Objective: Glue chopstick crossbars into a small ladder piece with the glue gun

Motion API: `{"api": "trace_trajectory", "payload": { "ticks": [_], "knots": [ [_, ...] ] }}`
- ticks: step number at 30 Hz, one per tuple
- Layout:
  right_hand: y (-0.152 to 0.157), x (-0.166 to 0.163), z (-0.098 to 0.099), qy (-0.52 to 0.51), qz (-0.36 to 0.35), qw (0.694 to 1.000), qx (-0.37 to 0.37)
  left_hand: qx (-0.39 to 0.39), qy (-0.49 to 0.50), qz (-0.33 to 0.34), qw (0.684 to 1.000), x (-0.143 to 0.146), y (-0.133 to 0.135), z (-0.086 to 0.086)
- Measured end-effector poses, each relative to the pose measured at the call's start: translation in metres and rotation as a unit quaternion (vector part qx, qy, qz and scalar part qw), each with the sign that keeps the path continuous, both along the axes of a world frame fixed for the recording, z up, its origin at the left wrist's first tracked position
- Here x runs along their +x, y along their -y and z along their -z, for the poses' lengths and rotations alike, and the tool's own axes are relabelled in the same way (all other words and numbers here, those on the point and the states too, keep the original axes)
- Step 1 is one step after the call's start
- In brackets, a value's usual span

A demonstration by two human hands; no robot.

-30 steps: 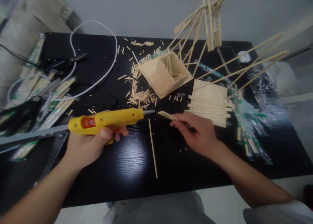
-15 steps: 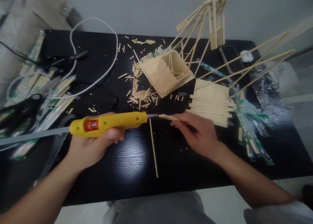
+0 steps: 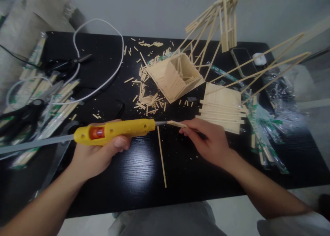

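Note:
My left hand point(image 3: 100, 153) is closed around a yellow hot glue gun point(image 3: 129, 127), its nozzle pointing right and a long glue stick trailing out of its back end. In a pinch, my right hand point(image 3: 208, 138) holds a short wooden stick piece point(image 3: 176, 124). The piece's left end is at the nozzle tip; whether they touch I cannot tell. Below the nozzle a single long wooden stick point(image 3: 162, 157) lies on the black table point(image 3: 108, 191). Beside my right hand is a flat stick panel point(image 3: 223, 95) with several sticks across it.
A box-like stick structure point(image 3: 177, 77) stands mid-table among scattered stick offcuts point(image 3: 148, 100). Tall joined sticks point(image 3: 225, 22) rise behind it. Scissors point(image 3: 33, 108), pliers point(image 3: 67, 62), wrapped chopsticks point(image 3: 62, 105) and a white cable point(image 3: 122, 50) lie left. A phone point(image 3: 243, 62) and plastic wrappers point(image 3: 268, 126) are right.

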State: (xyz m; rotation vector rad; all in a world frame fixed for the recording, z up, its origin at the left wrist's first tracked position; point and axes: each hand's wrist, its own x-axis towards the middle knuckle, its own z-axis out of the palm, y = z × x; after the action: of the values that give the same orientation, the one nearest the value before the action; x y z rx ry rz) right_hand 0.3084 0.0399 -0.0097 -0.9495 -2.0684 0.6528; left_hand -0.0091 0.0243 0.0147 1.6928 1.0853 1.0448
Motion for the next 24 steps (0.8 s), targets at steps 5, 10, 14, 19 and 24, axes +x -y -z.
{"api": "trace_trajectory", "payload": {
  "ticks": [5, 10, 14, 19, 24],
  "knots": [
    [0.0005, -0.0001, -0.0018, 0.009, -0.001, 1.000, -0.006, -0.001, -0.004, 0.001, 1.000, 0.0014, -0.0006, -0.0006],
    [0.0005, -0.0005, -0.0005, 0.007, 0.001, 1.000, -0.002, -0.001, -0.016, 0.000, 1.000, 0.0002, 0.0005, -0.0016],
    [0.0003, -0.0006, 0.0009, 0.010, -0.001, 1.000, -0.001, -0.005, -0.016, 0.005, 1.000, 0.0004, 0.0007, -0.0022],
    [0.0008, -0.0008, 0.0010, 0.007, -0.003, 1.000, -0.001, 0.005, -0.010, 0.007, 1.000, 0.0028, -0.0005, -0.0040],
    [0.0014, -0.0001, 0.0013, 0.011, -0.001, 1.000, -0.004, -0.004, -0.012, 0.015, 1.000, 0.0017, 0.0007, -0.0013]
  ]
}}
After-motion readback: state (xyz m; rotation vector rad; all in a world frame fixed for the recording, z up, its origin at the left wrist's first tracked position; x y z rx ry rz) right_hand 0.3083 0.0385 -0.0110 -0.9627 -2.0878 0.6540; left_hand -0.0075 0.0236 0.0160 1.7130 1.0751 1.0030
